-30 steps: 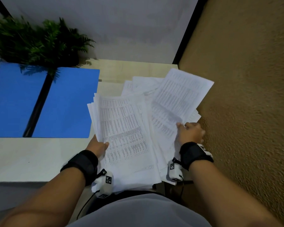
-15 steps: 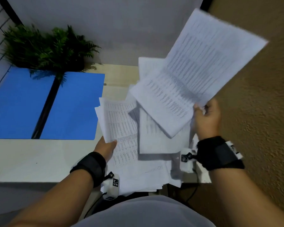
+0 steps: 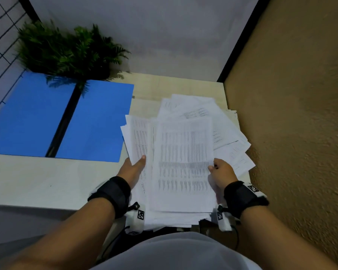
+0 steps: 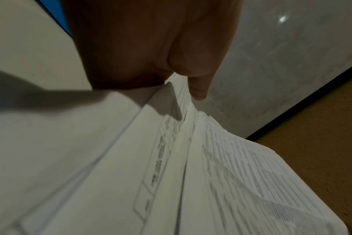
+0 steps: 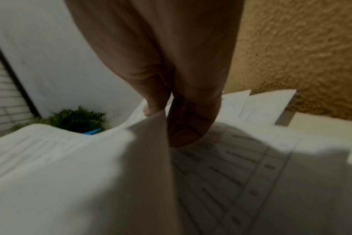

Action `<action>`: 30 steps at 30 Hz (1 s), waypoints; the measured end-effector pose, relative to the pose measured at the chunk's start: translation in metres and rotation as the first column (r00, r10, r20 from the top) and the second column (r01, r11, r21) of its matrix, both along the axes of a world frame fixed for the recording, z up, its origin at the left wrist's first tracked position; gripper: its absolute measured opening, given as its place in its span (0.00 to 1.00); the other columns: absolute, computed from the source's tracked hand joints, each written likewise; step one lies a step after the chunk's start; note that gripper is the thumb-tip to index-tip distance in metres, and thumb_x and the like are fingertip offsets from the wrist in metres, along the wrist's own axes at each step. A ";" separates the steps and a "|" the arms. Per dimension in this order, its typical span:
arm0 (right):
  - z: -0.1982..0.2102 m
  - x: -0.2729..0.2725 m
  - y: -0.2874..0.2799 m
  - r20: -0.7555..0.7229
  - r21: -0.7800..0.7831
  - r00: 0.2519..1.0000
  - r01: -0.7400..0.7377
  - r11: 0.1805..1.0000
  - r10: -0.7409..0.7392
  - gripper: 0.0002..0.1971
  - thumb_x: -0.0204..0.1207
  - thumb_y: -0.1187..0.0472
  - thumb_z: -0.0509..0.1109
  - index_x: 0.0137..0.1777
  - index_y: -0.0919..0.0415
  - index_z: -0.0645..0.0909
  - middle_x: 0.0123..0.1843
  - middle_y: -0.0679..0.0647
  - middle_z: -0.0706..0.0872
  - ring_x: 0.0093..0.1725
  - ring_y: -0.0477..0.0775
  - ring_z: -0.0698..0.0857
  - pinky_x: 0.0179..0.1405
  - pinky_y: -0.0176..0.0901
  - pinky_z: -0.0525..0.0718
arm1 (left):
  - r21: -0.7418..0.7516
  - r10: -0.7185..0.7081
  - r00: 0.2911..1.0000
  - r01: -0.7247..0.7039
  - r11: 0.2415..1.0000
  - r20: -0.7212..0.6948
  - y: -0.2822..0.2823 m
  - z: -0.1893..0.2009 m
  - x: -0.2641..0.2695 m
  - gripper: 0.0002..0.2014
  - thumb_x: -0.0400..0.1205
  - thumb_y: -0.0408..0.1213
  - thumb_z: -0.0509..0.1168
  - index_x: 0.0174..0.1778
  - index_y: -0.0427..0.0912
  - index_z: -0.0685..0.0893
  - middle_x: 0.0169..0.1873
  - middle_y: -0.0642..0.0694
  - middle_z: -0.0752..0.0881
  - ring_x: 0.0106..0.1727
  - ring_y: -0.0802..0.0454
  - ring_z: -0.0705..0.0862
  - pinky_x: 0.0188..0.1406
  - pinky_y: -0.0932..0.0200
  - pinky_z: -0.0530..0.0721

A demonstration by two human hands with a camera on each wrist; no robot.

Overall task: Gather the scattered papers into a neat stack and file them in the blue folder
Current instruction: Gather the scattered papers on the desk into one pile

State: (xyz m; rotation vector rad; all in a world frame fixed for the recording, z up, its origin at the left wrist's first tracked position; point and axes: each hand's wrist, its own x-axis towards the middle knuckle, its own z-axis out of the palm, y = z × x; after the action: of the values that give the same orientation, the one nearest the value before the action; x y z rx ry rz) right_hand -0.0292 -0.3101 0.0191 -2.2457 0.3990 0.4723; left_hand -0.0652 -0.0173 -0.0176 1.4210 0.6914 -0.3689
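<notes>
A loose pile of printed white papers (image 3: 183, 162) lies on the pale table's right part, its sheets fanned toward the brown wall. My left hand (image 3: 134, 166) holds the pile's left edge, thumb on top, fingers under the sheets (image 4: 171, 143). My right hand (image 3: 220, 170) pinches the right edge of the top sheet (image 5: 90, 159) between thumb and fingers, over the pile. The blue folder (image 3: 66, 119) lies open and flat to the left, with no paper on it.
A green fern (image 3: 66, 51) stands at the back left, overhanging the folder. A brown rough wall (image 3: 291, 114) runs close along the table's right edge. Bare table (image 3: 37, 182) shows in front of the folder. A grey wall closes the back.
My right hand lifted one sheet high off the right of the pile, then brought it down onto the stack held by my left hand. The left hand stayed at the pile's left edge.
</notes>
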 end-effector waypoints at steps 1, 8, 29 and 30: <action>0.001 -0.001 0.001 -0.008 -0.032 1.000 -0.029 0.999 0.029 0.13 0.83 0.68 0.62 0.34 0.63 0.73 0.33 0.55 0.74 0.39 0.55 0.75 0.38 0.41 0.70 | 0.009 -0.016 1.000 0.016 1.000 0.014 0.000 -0.002 0.000 0.36 0.71 0.63 0.71 0.73 0.52 0.72 0.65 0.59 0.82 0.67 0.54 0.81 0.65 0.56 0.75; 0.000 -0.009 0.036 0.039 0.055 0.994 -0.105 0.993 0.103 0.13 0.79 0.71 0.61 0.36 0.56 0.67 0.36 0.50 0.69 0.34 0.51 0.67 0.37 0.38 0.68 | 0.229 0.013 1.000 -0.015 0.973 0.009 -0.014 -0.001 0.001 0.26 0.78 0.29 0.71 0.73 0.41 0.75 0.62 0.43 0.84 0.62 0.41 0.83 0.65 0.48 0.80; -0.009 0.052 -0.007 -0.057 0.226 0.829 0.553 0.802 -0.556 0.23 0.82 0.63 0.66 0.75 0.69 0.72 0.73 0.64 0.79 0.70 0.64 0.79 0.62 0.41 0.74 | 0.108 0.090 0.992 -0.080 0.991 -0.090 0.017 -0.027 -0.003 0.26 0.82 0.28 0.63 0.78 0.43 0.70 0.70 0.41 0.81 0.70 0.38 0.79 0.73 0.39 0.73; -0.007 0.056 -0.006 -0.079 0.278 0.816 0.569 0.774 -0.573 0.25 0.82 0.62 0.67 0.77 0.68 0.69 0.75 0.64 0.77 0.71 0.63 0.78 0.63 0.41 0.73 | 0.131 0.075 0.993 -0.063 0.989 -0.091 0.016 -0.025 -0.003 0.26 0.83 0.28 0.63 0.78 0.41 0.69 0.70 0.40 0.80 0.70 0.37 0.79 0.73 0.40 0.73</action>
State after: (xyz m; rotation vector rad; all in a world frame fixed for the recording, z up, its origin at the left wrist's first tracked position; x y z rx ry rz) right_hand 0.0267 -0.3166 0.0117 -1.7211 0.9140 0.1745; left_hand -0.0680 -0.0010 -0.0421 1.5033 0.8529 -0.3451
